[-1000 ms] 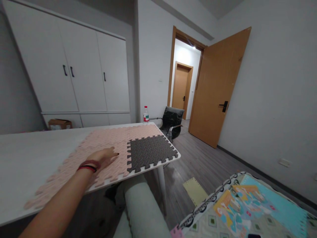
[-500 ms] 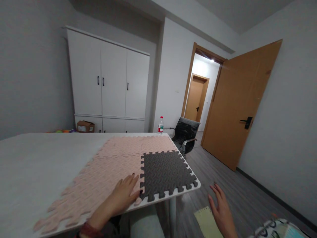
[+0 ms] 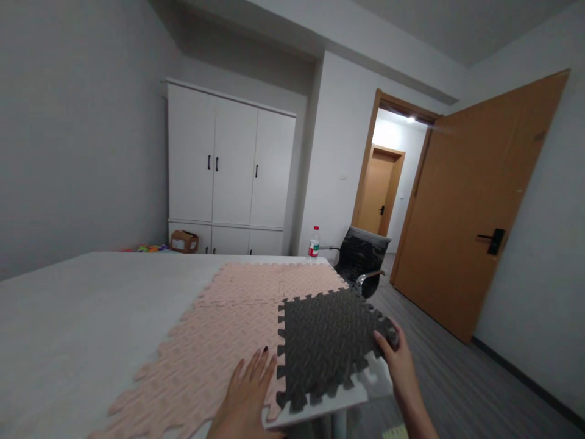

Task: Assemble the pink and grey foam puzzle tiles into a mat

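Observation:
My left hand (image 3: 247, 396) lies flat with fingers spread on the pink foam mat (image 3: 223, 332), close to its front right edge. A dark grey foam tile (image 3: 329, 341) with jigsaw edges sits beside the pink mat at the table's right corner. My right hand (image 3: 397, 360) pinches the tile's right corner between thumb and fingers. That corner is raised off the tabletop, while the tile's left edge lies against the pink mat. I cannot tell whether the edges interlock.
The white table (image 3: 114, 305) stretches out to the left. At its far edge stands a water bottle (image 3: 313, 242) with a red cap. A black chair (image 3: 363, 259) is beyond the right edge. Further back are a cardboard box (image 3: 184, 241), a white cabinet (image 3: 233, 164) and an open wooden door (image 3: 461, 207).
My right hand has come up from beside the table and taken hold of the grey tile's right corner, lifting it. My left hand now points more forward on the pink mat. The view has shifted.

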Available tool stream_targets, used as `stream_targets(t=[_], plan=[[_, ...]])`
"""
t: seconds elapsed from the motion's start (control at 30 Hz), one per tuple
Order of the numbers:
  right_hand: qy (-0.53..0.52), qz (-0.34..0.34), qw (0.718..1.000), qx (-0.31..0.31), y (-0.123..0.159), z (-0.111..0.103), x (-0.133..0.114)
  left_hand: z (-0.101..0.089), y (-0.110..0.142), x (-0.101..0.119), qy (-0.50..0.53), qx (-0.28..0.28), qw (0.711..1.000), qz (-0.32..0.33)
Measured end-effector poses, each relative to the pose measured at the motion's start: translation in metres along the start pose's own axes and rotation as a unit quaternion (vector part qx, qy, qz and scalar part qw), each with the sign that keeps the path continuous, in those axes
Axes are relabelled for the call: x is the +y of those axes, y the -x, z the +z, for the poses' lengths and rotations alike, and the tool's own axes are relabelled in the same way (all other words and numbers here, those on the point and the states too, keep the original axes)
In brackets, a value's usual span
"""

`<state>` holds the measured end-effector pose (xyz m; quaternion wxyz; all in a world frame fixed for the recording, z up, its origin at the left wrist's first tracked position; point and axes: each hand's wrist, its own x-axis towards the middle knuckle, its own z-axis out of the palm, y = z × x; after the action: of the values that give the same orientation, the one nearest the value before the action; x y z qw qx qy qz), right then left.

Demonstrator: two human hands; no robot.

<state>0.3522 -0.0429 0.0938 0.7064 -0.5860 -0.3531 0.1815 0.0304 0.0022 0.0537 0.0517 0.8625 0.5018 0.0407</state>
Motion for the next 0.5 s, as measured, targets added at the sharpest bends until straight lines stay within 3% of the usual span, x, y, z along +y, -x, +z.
stream_targets(t=[0.1,0.23,0.3,0.4,0.43,0.5], plan=[[-0.057,-0.065,0.993,-0.079,0.013,0.047,-0.042,0.001,0.001,0.004,-0.007,0.002,1.000,-0.014],[-0.024,-0.175,0.972,-0.155,0.044,0.107,-0.085,0.004,0.001,0.005,-0.015,0.016,1.000,-0.012],[0.006,-0.247,0.942,-0.227,0.057,0.127,-0.107,0.003,0.001,0.005,-0.017,0.028,0.999,-0.003],[0.047,-0.345,0.866,-0.360,0.074,0.149,-0.135,0.000,0.002,0.004,-0.024,0.048,0.998,0.035],[0.059,-0.361,0.846,-0.388,0.081,0.156,-0.140,0.001,0.003,0.003,-0.026,0.051,0.997,0.046],[0.093,-0.369,0.836,-0.396,0.098,0.168,-0.143,0.007,0.003,0.000,-0.023,0.060,0.997,0.053]])
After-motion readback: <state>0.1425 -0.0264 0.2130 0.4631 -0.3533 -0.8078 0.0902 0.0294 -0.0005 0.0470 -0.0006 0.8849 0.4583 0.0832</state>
